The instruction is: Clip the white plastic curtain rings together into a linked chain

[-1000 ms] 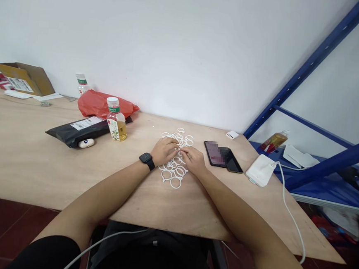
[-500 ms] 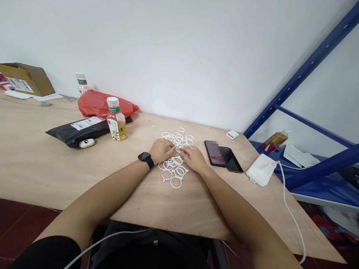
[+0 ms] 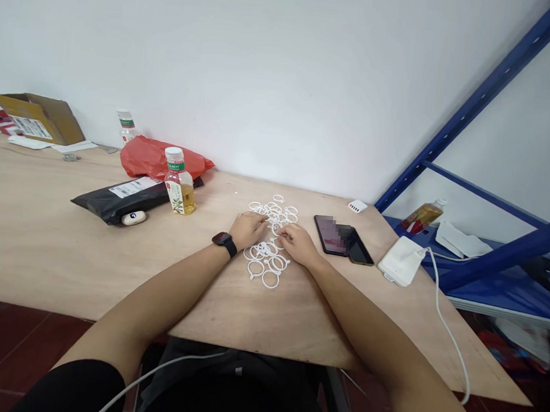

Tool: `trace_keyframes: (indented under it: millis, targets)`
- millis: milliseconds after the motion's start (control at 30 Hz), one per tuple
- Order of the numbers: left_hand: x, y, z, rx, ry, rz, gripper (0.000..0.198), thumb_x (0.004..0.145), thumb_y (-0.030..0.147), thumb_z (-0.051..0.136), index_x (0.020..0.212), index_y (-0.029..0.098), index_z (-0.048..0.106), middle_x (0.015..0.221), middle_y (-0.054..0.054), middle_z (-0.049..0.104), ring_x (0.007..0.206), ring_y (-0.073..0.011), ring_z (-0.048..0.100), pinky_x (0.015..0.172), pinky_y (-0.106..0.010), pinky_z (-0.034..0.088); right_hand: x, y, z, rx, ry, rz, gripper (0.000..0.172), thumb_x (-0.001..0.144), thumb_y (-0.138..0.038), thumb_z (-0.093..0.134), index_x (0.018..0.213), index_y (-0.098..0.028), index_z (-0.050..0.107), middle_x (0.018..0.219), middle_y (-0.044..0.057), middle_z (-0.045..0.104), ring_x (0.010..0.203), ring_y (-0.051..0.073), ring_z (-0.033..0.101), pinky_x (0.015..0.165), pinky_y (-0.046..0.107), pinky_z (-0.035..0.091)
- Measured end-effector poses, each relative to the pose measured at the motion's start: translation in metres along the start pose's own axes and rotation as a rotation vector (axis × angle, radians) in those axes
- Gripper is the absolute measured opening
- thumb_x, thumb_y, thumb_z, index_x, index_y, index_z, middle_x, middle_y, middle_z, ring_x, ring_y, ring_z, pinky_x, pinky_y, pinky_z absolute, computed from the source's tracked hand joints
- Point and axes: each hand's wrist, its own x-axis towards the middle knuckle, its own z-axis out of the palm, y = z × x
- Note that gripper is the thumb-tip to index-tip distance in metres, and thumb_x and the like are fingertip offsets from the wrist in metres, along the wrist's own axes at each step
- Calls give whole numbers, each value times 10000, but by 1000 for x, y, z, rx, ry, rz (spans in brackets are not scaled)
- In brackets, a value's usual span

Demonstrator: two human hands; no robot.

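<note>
White rings (image 3: 270, 279), each with a small tab, lie in two loose groups on the wooden table. The far pile of rings (image 3: 289, 213) is just beyond my fingertips, and the near group sits between my wrists. My left hand (image 3: 248, 230), with a black watch on its wrist, rests at the left of the rings, fingers curled together; what they hold is hidden. From the right, my right hand (image 3: 297, 243) pinches with thumb and forefinger at a white ring (image 3: 275, 229) between the two groups.
Two phones (image 3: 332, 234) and a white power adapter (image 3: 401, 260) with a cable lie to the right. At left are a drink bottle (image 3: 180, 183), a black parcel (image 3: 113, 199), a red bag (image 3: 152, 157) and a cardboard box (image 3: 44, 118). A blue rack (image 3: 485, 76) stands at right.
My right fingertips have drawn back slightly toward me, and a ring shows by them. My left hand has barely moved.
</note>
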Motion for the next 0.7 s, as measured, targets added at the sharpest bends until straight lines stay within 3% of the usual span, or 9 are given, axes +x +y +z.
trace_keyframes:
  millis: [167,367,567,700]
  targets:
    - [0,-1,1,-113,-20,76,309,951,308,476,1170,180,651,1027,-86,723,949,-221,653,883,-396,509,-1,-1,-1,13,36,-79,106,875,-166,588,899,-219,676,889,38,705,836,190,622,785,327,461]
    - [1,-1,-2,-230,68,57,176,930,300,540,956,184,670,939,-62,719,870,-187,647,847,-369,514,-2,1,0,-3,75,-90,139,859,-151,578,913,-219,686,925,54,699,899,210,618,839,361,473]
    - [-1,7,-4,-201,57,151,147,915,316,582,946,190,651,896,-51,702,850,-183,638,816,-354,510,-1,2,-1,-11,129,-62,227,868,-149,545,1004,-232,706,985,59,703,942,224,619,874,395,483]
    - [-1,11,-4,-147,49,206,171,931,337,562,934,189,649,921,-65,712,881,-197,648,824,-363,506,0,-4,-4,-48,264,-48,197,891,-240,578,1042,-234,706,1020,76,671,988,233,602,913,401,474]
